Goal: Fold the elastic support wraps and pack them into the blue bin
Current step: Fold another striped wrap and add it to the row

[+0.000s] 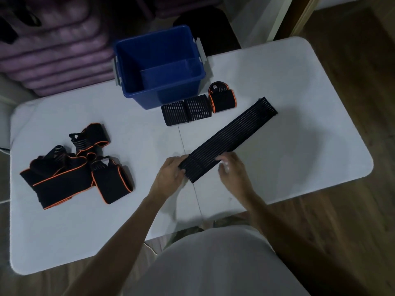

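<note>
Standing on brown wood flooring (346, 221), the white table (299, 86) bears the blue bin (136, 60).

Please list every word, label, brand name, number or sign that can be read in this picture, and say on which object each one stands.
None: no readable text shows in this view.
Blue bin: plain walls, no label visible.
Long ribbed wrap under the hands: only ribs, no print.
Folded wraps beside the bin and the orange-edged pile: no lettering visible.
White table: bare of any marking.
</note>
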